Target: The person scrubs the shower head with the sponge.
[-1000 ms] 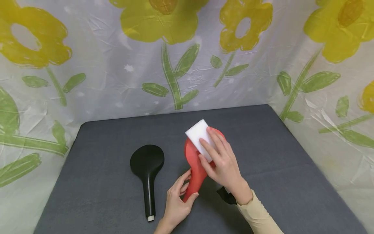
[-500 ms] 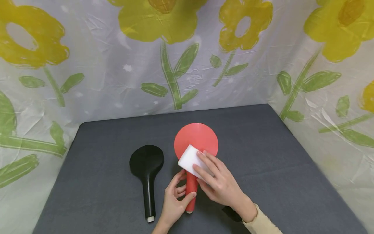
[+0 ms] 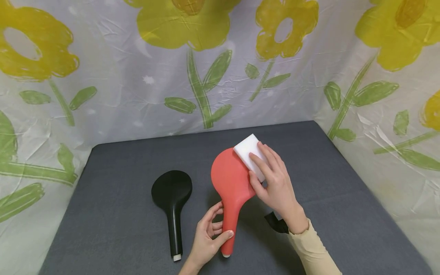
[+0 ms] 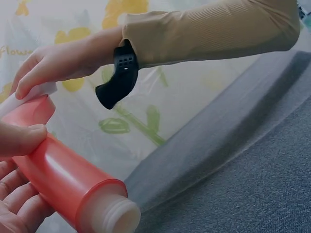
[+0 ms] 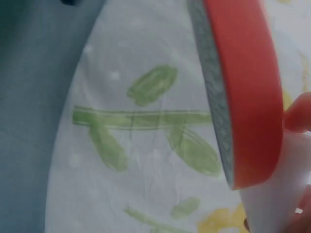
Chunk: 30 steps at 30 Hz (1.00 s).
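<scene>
I judge the red, round plastic shower head [image 3: 228, 172] light, stiff, slippery; left fingers [image 3: 223, 238] correctly grip its six-o'clock handle [image 3: 230, 219], right fingers [image 3: 260, 163] the white foam block [image 3: 246, 148].

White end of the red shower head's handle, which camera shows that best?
The left wrist view: the white end is close up there, its ridges and opening visible. The head view shows it as a small pale tip; the right wrist view shows the red head but not that end.

Red shower head [image 3: 228, 173], white sponge [image 3: 248, 149]
</scene>
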Tool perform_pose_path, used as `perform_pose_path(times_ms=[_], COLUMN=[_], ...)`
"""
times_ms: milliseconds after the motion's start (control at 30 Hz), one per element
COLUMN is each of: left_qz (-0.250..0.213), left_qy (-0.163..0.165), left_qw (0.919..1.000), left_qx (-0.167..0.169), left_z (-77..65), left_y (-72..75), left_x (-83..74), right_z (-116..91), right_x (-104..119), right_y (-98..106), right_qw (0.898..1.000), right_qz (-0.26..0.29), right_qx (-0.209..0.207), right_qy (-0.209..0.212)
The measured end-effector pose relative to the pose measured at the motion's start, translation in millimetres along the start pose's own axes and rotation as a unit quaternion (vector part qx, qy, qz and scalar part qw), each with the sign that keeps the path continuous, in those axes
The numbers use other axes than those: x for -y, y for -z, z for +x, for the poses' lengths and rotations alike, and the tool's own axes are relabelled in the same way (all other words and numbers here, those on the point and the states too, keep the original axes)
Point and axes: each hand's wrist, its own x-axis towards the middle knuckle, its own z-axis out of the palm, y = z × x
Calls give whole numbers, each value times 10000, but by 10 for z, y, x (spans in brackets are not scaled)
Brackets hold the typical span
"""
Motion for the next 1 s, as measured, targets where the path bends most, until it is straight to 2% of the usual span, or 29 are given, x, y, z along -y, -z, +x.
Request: perform_pose_path(times_ms=[100, 233, 367, 467, 567, 667, 733, 800, 900, 1000], left_qz=[-4, -229, -530, -528, -197, 274, 592, 910, 1449, 1863], left_qy=[-19, -47, -40, -33, -55, -73, -91, -133, -277, -393], left_qw=[10000, 9997, 9985, 9985, 9998, 9996, 9982, 9957, 9891, 9815], left_qx=[-15, -118, -158, -119, -31, 75, 97, 78, -42, -176], left_z=[-3, 1, 10, 10, -1, -11, -8, 2, 23, 38], left_y=[-5, 9, 34, 45, 38, 10, -16, -42, -66, -76], left_x=[-4, 4, 16, 17, 12, -27, -79, -140, -220, -263], right_z=[-36, -198, -364, -349, -224, -81, -6, 46, 62, 16], right_x=[34, 204, 357, 341, 237, 142, 117, 136, 238, 387], right_y=[10, -17, -46, -31, 17, 76, 98, 87, 12, -100], right_qw=[10000, 9973, 9901, 9880, 9927, 9976, 9989, 9991, 9997, 9975], right_qz=[19, 18, 32, 9, -35, -50, -35, -28, -31, -114], right_qx=[20, 77, 267, 169, -182, -460, -463, -423, -245, 53], right_qy=[80, 729, 1378, 1535, 1188, 523, 109, -98, 58, 702])
